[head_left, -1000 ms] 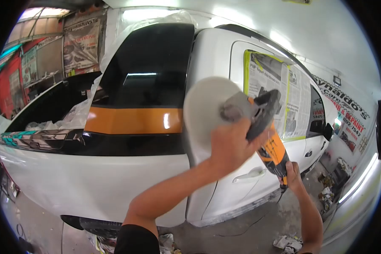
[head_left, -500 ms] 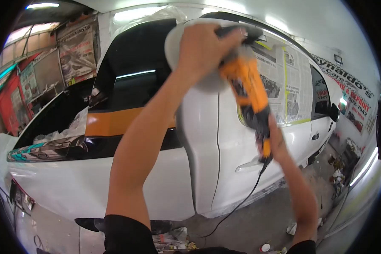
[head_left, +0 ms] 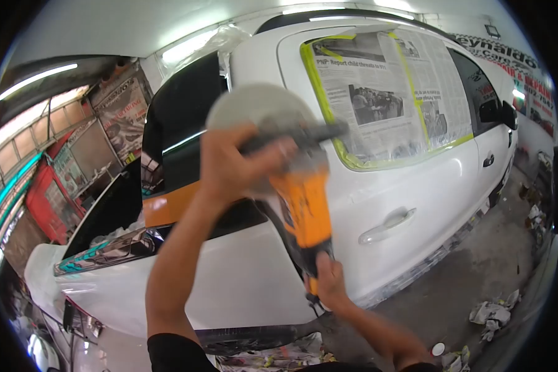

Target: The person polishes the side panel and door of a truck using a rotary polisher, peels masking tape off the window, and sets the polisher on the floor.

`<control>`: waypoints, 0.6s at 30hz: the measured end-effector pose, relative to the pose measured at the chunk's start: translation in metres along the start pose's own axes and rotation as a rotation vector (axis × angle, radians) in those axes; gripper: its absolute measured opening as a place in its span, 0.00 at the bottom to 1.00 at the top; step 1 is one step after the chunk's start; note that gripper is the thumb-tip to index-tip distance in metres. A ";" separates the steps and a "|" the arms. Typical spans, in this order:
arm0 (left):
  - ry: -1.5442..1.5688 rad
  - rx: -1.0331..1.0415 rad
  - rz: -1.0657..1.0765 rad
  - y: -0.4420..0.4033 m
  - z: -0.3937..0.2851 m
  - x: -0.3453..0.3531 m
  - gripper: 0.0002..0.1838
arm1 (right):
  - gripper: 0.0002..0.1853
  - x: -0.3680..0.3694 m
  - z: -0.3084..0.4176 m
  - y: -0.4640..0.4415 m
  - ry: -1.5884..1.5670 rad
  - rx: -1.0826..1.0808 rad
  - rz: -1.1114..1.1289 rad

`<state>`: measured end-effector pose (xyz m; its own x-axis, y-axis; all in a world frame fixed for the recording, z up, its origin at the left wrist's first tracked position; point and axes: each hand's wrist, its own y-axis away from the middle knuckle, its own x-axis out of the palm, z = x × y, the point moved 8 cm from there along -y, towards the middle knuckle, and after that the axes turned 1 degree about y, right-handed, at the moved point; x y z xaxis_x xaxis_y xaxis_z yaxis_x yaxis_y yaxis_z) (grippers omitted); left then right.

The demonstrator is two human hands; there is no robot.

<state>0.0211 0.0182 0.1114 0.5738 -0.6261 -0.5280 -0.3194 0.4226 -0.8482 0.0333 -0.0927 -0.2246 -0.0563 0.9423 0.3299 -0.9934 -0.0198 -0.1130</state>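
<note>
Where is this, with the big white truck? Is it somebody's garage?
Probably a car repair and paint shop. The truck has newspaper taped over a window, an orange power tool with a round pad is beside it, and the wall sign seems to say "Repaint".

polisher (head_left: 307, 211) | seemingly lower along pillar (head_left: 257, 59) than half-second ago | newspaper (head_left: 390, 96) less covered

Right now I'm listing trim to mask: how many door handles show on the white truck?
2: a long white handle below the newspaper-covered window, and a small black handle farther forward, toward the black side mirror. Any on the far side are hidden.
</note>
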 end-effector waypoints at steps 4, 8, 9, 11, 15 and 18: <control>0.030 -0.010 -0.191 -0.096 0.038 -0.023 0.24 | 0.35 0.053 0.099 -0.050 -0.112 -0.098 0.162; -0.115 -0.093 -0.228 -0.153 0.053 -0.039 0.31 | 0.37 0.067 0.144 -0.085 -0.213 -0.059 0.245; -0.193 -0.143 -0.206 -0.156 0.061 -0.044 0.31 | 0.37 0.067 0.140 -0.086 -0.228 -0.011 0.273; -0.213 -0.135 -0.202 -0.132 0.058 -0.042 0.31 | 0.36 0.057 0.123 -0.075 -0.239 0.023 0.317; -0.383 -0.174 -0.211 -0.004 0.047 -0.033 0.30 | 0.31 0.029 0.027 -0.017 -0.101 0.007 0.290; -0.415 -0.013 0.036 0.066 -0.012 0.005 0.29 | 0.24 0.004 -0.045 0.045 -0.196 0.228 0.339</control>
<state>-0.0061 0.0351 0.0519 0.8167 -0.2929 -0.4972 -0.3521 0.4296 -0.8315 -0.0073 -0.0747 -0.2704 -0.3784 0.7893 0.4836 -0.9109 -0.4104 -0.0429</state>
